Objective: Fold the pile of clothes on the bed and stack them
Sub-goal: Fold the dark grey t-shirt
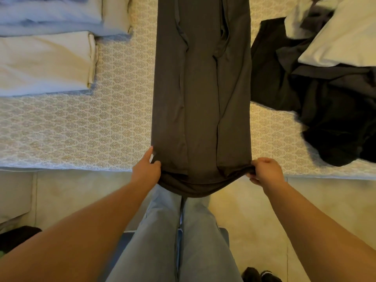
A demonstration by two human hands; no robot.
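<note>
Clothes cover a patterned bed (81, 127) as a person in pale jeans (173, 241) stands at its edge. One long dark garment (201, 88), its sides folded inward, lies lengthwise down the middle, the near end drooping over the mattress edge. Left hand (147, 169) pinches the garment's near left corner between thumb and fingers; right hand (264, 171) has a closed grip on the bunched right corner. Folded cream (44, 62) and pale blue (61, 15) items sit stacked at left; a loose heap of dark and white clothing (325, 98) lies at right.
</note>
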